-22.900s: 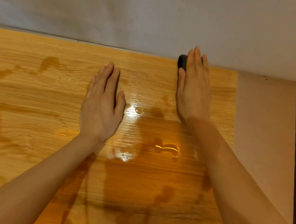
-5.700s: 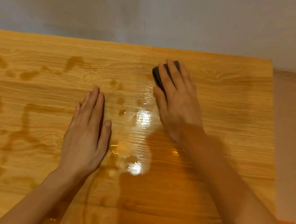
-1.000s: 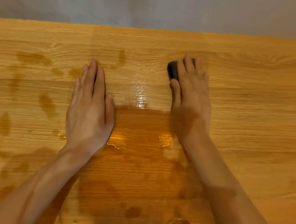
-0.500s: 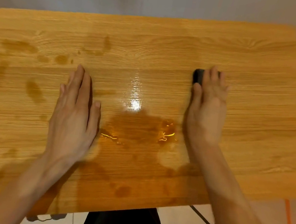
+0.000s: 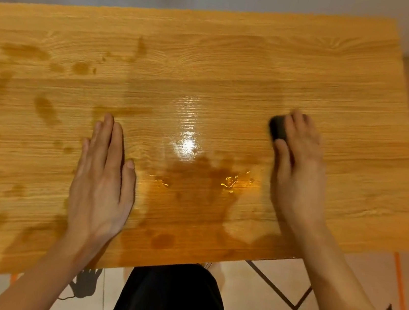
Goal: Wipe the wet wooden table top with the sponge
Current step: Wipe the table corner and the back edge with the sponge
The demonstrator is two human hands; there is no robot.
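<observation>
Dark sponge on glossy woodgrain table top.

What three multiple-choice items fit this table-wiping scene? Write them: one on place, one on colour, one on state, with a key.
1. Where is the sponge?
A. under the right hand
B. under the left hand
C. on the floor

2. What colour is the sponge?
A. yellow
B. black
C. pink

3. How does the left hand lie?
A. clenched in a fist
B. flat on the table top, fingers straight
C. raised off the table

Key: A, the sponge's dark edge shows beside the right fingertips; B, it looks black; B, palm down on the wood.
</observation>
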